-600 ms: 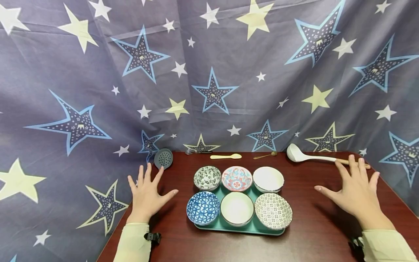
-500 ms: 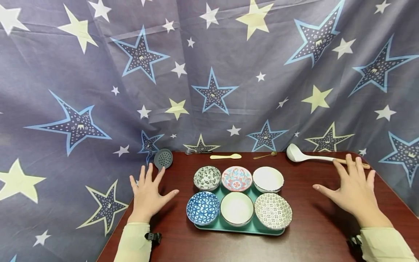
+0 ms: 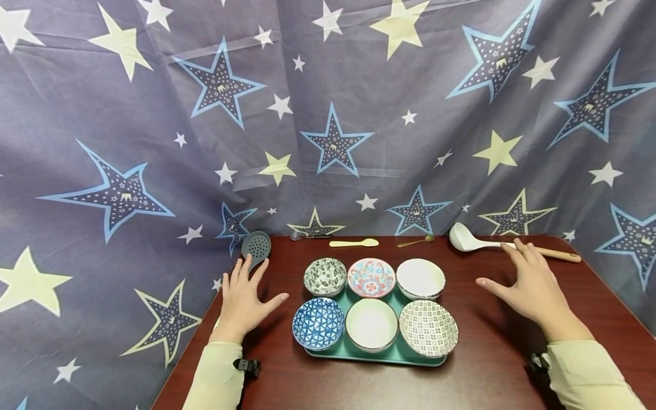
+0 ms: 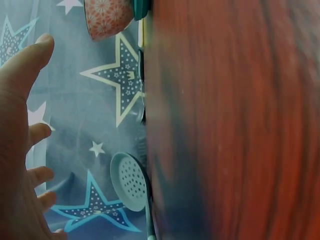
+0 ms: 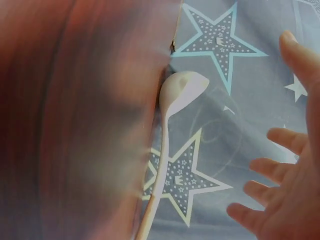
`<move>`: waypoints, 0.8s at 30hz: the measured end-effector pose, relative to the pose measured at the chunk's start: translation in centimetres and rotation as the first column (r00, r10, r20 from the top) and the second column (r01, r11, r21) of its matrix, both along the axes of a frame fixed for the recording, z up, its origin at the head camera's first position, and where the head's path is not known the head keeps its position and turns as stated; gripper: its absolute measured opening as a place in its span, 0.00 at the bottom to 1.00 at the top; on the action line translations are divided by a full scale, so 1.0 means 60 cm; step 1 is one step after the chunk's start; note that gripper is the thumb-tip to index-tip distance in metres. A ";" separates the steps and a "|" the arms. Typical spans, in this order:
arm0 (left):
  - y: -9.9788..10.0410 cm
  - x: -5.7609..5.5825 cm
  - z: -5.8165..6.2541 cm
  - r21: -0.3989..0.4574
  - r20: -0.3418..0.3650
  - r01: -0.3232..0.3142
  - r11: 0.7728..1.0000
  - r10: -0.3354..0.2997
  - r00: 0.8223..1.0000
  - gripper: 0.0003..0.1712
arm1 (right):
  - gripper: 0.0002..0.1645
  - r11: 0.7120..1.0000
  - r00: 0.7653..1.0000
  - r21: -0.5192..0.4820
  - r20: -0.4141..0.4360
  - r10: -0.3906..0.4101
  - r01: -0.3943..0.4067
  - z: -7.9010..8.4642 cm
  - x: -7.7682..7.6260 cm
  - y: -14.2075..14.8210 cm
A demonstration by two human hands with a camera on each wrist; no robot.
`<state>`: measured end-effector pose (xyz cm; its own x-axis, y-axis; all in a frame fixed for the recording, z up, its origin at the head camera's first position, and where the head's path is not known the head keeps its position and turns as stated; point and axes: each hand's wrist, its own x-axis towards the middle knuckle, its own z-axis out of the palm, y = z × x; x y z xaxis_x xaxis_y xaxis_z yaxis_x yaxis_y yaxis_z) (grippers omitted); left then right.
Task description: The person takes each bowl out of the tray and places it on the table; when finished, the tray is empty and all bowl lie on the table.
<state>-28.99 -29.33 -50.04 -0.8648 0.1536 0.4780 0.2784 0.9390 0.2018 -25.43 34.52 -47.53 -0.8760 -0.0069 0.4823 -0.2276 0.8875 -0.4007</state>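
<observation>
My left hand (image 3: 243,302) hovers left of the bowls, fingers spread, holding nothing. Nearest to it are the blue triangle-patterned bowl (image 3: 318,323) and a grey slotted skimmer (image 3: 256,245), whose handle is partly hidden behind the fingers. To the right of the bowls hangs my right hand (image 3: 533,287), also spread and holding nothing. Its fingertips overlap a white ladle (image 3: 465,239) with a wooden handle; in the right wrist view the ladle (image 5: 177,95) lies apart from the hand. A cream bowl (image 3: 371,324) and a brown-patterned bowl (image 3: 428,328) complete the front row.
A green tray (image 3: 376,357) bears the bowls in two rows. Behind are a black floral bowl (image 3: 325,277), a red-and-blue bowl (image 3: 371,278) and a white bowl (image 3: 421,278). A yellow spoon (image 3: 353,243), fork (image 3: 310,236) and small golden spoon (image 3: 416,241) lie near the curtain.
Both hands have moved inward toward the bowls, the left one to the right and the right one to the left. Bowls and utensils stay in place.
</observation>
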 end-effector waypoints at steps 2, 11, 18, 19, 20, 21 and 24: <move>0.004 -0.001 0.000 0.021 0.030 0.006 1.000 -0.006 1.000 0.60 | 0.64 1.000 1.000 -0.015 0.010 0.020 -0.020 -0.002 -0.005 -0.003; 0.014 -0.009 -0.004 0.075 0.100 0.023 0.997 -0.030 0.995 0.60 | 0.60 0.996 0.994 -0.070 0.084 0.068 -0.062 -0.003 -0.021 -0.020; 0.023 -0.016 -0.006 0.118 0.137 0.046 0.992 -0.062 0.989 0.62 | 0.58 0.990 0.986 -0.113 0.133 0.100 -0.085 0.006 -0.032 -0.038; 0.024 -0.017 -0.007 0.135 0.145 0.050 0.990 -0.070 0.987 0.62 | 0.58 0.988 0.985 -0.123 0.137 0.108 -0.091 0.007 -0.034 -0.039; 0.025 -0.019 -0.008 0.155 0.156 0.055 0.986 -0.079 0.985 0.62 | 0.57 0.986 0.983 -0.135 0.142 0.115 -0.096 0.008 -0.037 -0.040; 0.027 -0.020 -0.010 0.177 0.167 0.061 0.982 -0.091 0.982 0.62 | 0.57 0.984 0.982 -0.149 0.149 0.120 -0.098 0.008 -0.039 -0.041; 0.031 -0.023 -0.015 0.256 0.197 0.079 0.963 -0.132 0.971 0.61 | 0.57 0.977 0.976 -0.188 0.175 0.131 -0.097 0.008 -0.045 -0.040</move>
<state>-30.38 -27.45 -50.91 -0.9350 0.1510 0.3210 0.2995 0.8210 0.4861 -28.13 32.11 -47.06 -0.9485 -0.0412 0.3142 -0.2301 0.7711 -0.5936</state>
